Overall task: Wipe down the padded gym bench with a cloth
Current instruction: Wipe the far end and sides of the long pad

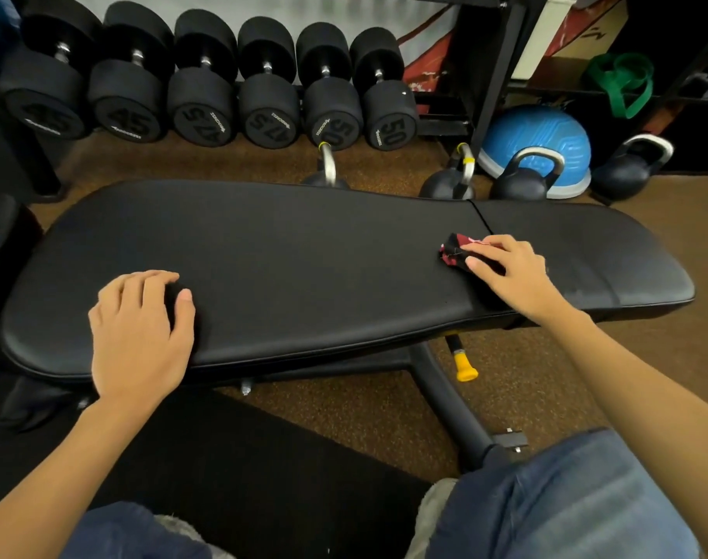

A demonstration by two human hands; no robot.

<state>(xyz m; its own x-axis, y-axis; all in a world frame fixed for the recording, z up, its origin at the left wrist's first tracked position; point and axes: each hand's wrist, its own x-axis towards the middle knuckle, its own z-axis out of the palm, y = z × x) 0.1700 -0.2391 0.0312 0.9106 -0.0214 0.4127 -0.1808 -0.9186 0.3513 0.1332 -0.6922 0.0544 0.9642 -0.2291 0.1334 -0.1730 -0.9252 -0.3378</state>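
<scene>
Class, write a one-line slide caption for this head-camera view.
Right hand presses a red-and-black cloth onto the padded gym bench while the left hand rests on it.

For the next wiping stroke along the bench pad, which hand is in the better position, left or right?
The right hand. It already presses the dark red cloth on the bench pad near the seam. The left hand rests on the pad's other end with no cloth visible.
</scene>
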